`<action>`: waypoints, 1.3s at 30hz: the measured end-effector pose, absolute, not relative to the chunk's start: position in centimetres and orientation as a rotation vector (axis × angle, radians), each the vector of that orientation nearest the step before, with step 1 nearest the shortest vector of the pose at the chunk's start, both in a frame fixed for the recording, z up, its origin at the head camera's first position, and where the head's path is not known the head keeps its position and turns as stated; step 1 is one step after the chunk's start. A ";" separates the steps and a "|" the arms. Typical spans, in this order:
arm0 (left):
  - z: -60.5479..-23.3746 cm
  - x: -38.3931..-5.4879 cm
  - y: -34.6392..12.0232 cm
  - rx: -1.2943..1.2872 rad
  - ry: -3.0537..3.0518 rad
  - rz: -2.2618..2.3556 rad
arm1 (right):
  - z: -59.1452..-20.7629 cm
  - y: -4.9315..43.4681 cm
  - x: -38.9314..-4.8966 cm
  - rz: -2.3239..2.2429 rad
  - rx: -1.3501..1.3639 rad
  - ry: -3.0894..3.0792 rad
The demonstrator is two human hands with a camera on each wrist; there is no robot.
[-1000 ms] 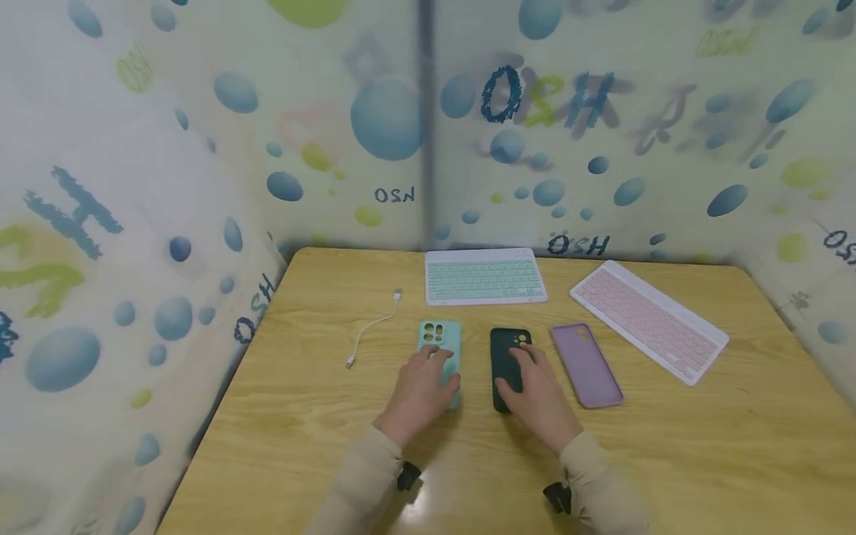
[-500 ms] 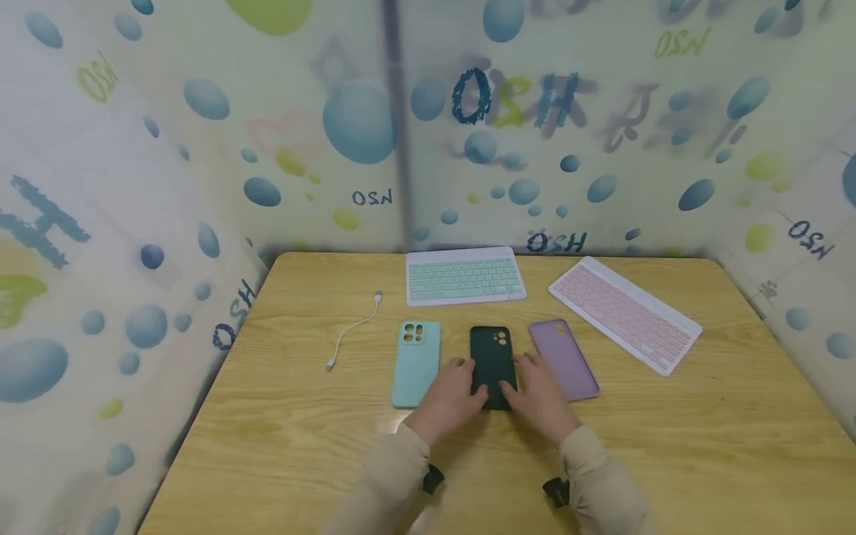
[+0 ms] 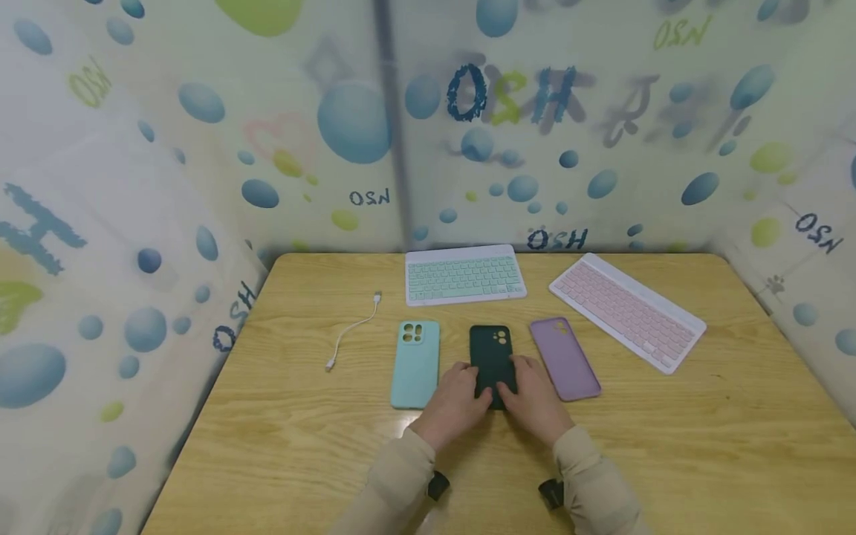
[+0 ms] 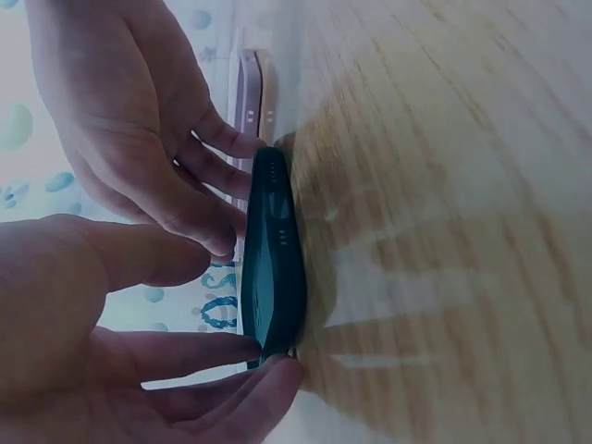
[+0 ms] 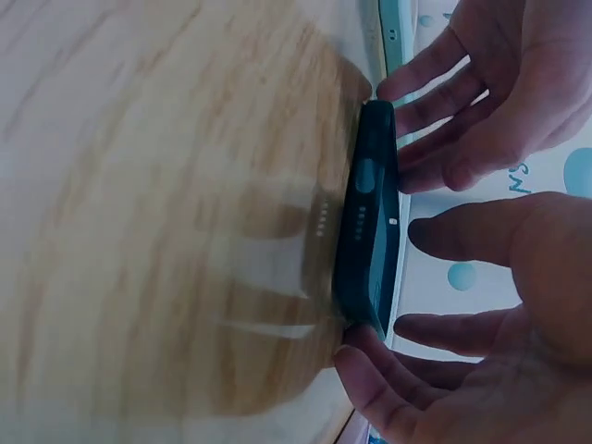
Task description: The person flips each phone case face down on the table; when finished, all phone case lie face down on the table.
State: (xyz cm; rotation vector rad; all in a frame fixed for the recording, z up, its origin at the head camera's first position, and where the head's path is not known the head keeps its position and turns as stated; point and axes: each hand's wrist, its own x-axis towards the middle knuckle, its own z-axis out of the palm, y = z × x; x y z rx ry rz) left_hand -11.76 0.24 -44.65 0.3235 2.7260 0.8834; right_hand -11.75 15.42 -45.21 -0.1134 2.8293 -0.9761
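A dark green phone case [image 3: 490, 349] lies back side up on the wooden table, its camera cutouts at the far end. My left hand [image 3: 455, 401] holds its left edge near the close end, and my right hand [image 3: 536, 397] grips the right edge. In the left wrist view the fingertips [image 4: 277, 370] touch the case's side, low by the tabletop. Both thumbs hover over or rest on the back; contact cannot be told. A mint phone case [image 3: 415, 364] lies left of my left hand. Right of my right hand is a purple phone case [image 3: 568, 360], inner side up.
A white keyboard with mint keys [image 3: 466, 276] lies at the back of the table [image 3: 281, 446]. Beside it, a pink-keyed keyboard [image 3: 625, 312] sits at an angle. A short white cable [image 3: 352, 327] lies on the left. Patterned curtains [image 3: 361, 122] enclose the table.
My left hand has moved right, off the mint case, to the dark green case. My right hand has shifted from its top to its right edge. The head view has turned slightly.
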 end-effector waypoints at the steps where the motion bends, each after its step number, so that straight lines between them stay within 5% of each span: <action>1: -44.6 -11.8 0.2 0.323 2.724 0.890 | -45.2 15.3 -11.7 -0.972 -0.124 2.839; 39: -43.8 -11.0 -1.0 0.547 2.909 1.050 | -45.0 13.3 -10.8 -0.947 -0.069 2.998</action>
